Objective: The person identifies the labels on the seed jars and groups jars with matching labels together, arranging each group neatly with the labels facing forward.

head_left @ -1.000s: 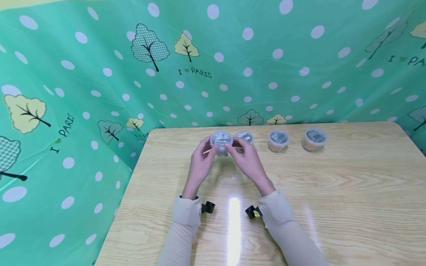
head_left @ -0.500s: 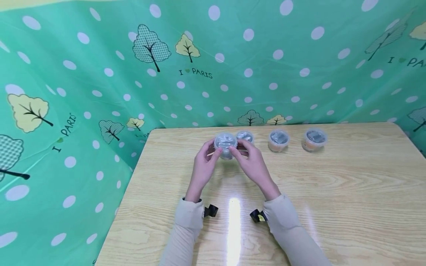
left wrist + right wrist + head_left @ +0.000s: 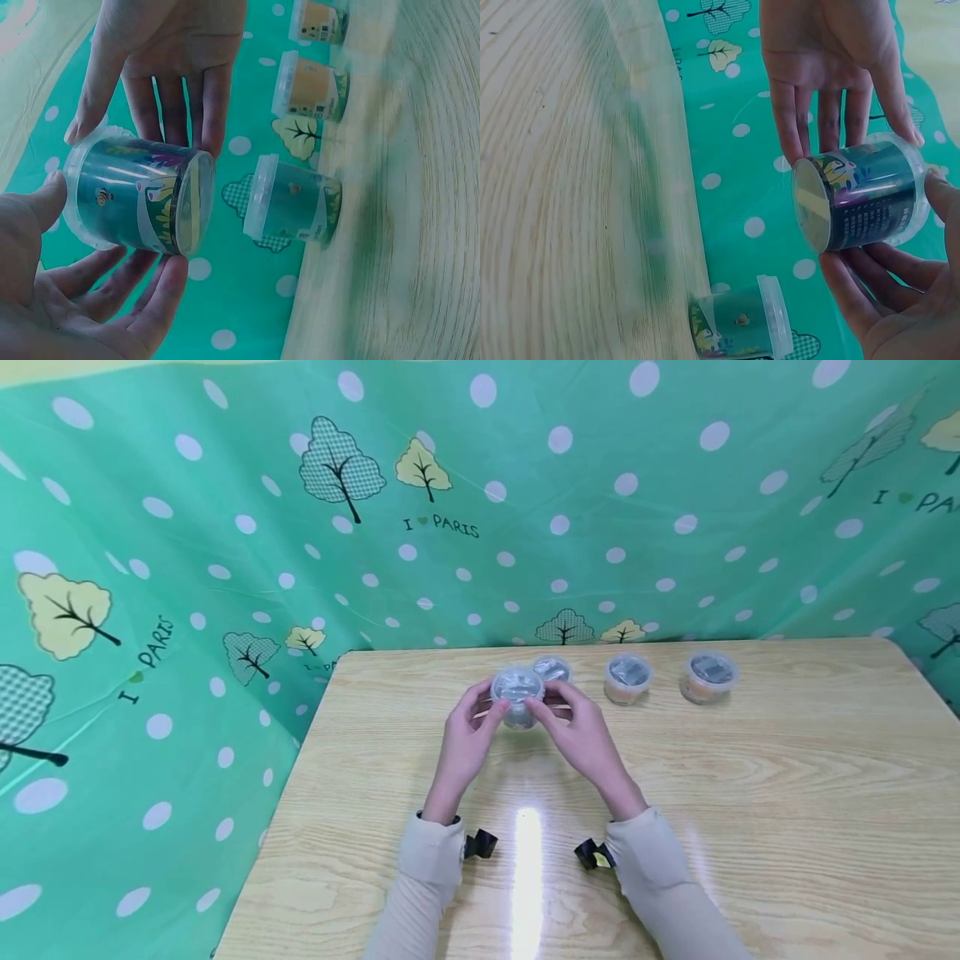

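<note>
Both hands hold one clear plastic tub [image 3: 517,685] with a translucent lid and a dark green printed label, raised above the table. My left hand [image 3: 467,735] grips it from the left, thumb at the lid rim and fingers along the side. From the right, my right hand [image 3: 581,731] grips it the same way. In the left wrist view the tub [image 3: 139,195] shows a bee and flowers on its label. Lines of small print cover the tub's side [image 3: 877,217] in the right wrist view. Just behind it stands a similar green-labelled tub [image 3: 552,668].
Two more lidded tubs with orange-toned contents or labels, a nearer one [image 3: 627,678] and a farther one [image 3: 708,677], stand to the right along the back of the wooden table [image 3: 787,793]. A green dotted cloth [image 3: 480,510] hangs behind the table and at its left.
Both hands and the held tub have moved a little to the right and toward the person. The other tubs stay where they were.
</note>
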{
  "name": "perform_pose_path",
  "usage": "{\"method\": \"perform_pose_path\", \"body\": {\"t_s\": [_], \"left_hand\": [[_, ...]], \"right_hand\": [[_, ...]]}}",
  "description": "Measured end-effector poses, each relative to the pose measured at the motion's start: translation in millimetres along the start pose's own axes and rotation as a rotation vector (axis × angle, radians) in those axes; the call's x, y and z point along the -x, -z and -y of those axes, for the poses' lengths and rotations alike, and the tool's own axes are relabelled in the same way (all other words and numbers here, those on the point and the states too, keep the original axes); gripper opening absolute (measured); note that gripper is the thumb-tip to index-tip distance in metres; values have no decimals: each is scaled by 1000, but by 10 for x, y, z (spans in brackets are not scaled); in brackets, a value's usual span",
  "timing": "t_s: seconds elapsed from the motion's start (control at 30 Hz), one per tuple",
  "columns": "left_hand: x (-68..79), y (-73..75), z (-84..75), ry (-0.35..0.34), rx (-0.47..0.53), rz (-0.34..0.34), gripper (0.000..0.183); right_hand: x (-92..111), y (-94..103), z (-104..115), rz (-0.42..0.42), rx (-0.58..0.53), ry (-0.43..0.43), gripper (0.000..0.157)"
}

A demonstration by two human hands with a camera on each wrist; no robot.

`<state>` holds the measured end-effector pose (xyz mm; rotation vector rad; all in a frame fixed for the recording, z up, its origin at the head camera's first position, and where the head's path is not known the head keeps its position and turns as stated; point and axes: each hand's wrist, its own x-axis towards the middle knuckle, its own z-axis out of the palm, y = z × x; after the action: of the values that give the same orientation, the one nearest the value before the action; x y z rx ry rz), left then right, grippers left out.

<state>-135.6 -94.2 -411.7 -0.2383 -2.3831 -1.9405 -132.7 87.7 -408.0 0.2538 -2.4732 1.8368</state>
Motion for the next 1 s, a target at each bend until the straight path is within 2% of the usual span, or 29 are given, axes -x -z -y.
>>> {"method": "perform_pose_path", "body": {"t_s": [0.4,0.6,1.0], "left_hand": [[13,-59,-24,-9,25,22,43],[22,-72,-34,-6,31,29,42],[18,-108,-49,18,64,46,37]], "right_hand": [[51,119,-21,8,-8,10,50],[73,154,-24,13,-18,-4,45],[86,201,-36,43,-29,-40,47]]}}
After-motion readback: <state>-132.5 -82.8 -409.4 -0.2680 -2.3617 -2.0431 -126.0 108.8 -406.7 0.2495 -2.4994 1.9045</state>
